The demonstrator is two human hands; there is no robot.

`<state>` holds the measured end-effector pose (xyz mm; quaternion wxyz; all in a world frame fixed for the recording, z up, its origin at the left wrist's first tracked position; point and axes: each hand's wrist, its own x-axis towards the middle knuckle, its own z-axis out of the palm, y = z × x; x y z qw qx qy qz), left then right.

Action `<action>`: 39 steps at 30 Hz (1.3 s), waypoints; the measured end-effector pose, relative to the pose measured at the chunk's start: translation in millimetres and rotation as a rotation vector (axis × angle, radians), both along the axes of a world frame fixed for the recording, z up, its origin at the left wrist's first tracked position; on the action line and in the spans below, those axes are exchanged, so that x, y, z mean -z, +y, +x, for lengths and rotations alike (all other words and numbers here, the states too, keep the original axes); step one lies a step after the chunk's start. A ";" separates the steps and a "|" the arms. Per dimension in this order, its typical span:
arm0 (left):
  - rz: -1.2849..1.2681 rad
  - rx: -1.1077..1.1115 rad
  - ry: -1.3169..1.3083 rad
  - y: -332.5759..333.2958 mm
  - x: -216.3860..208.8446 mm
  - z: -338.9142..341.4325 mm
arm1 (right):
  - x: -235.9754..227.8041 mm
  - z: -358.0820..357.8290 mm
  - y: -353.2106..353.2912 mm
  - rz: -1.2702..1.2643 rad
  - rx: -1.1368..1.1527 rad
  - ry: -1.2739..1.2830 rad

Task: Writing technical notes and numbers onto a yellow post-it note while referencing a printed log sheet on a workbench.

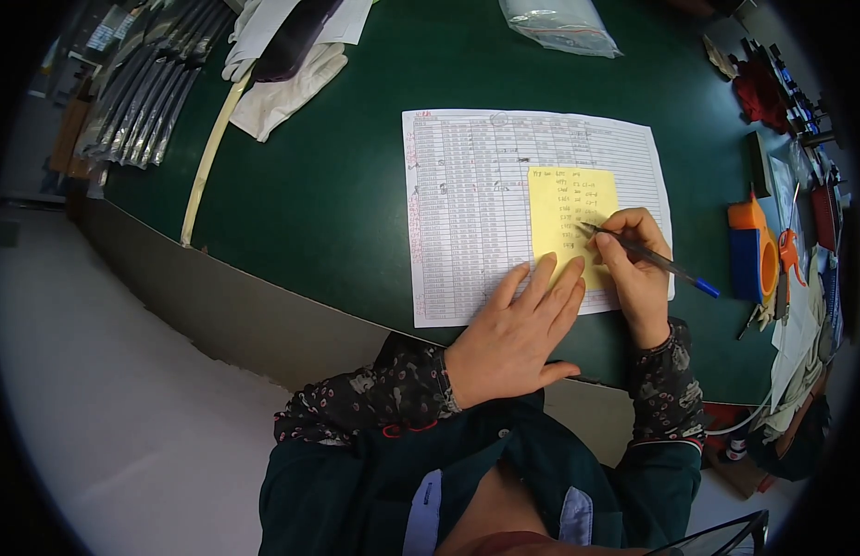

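"Yellow note (552, 218), right of centre in the frame: what do we see it lying on?"

"We see it flat on a printed sheet (467, 236), which rests on the green tabletop (309, 218). The sheet probably gives us rows to read beside the handwritten lines on the note."

"And how do we find the left hand (504, 343)?"

"Palm down, fingers stretched forward and slightly spread, thumb out to the right. Some fingertips lie over the note's lower edge, others on the sheet; we take that as a way to steady both papers."

"What about the right hand (641, 283)?"

"Its thumb and index finger pinch a dark pen (665, 263) close to the writing end, likely for control, with the blue end slanting toward the lower right. The other fingers are mostly tucked from sight, so we cannot tell how they press. The tip is at the handwriting, but we cannot tell whether it touches."

"Why are the orange scissors (788, 252) over there?"

"They lie at the right of the frame, among other tools, perhaps to leave us writing room."
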<state>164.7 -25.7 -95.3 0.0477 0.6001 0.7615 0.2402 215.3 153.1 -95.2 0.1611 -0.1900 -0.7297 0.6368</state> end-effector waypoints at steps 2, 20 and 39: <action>0.002 0.000 -0.001 -0.4 0.2 0.0 | -0.4 -0.3 -1.0 0.006 -0.002 -0.016; -0.007 0.008 -0.005 0.8 -1.7 0.6 | -4.1 0.9 -4.5 0.078 0.047 0.017; -0.089 0.002 -0.002 -1.3 -7.3 -2.5 | -1.7 -0.7 -5.9 0.181 0.002 -0.067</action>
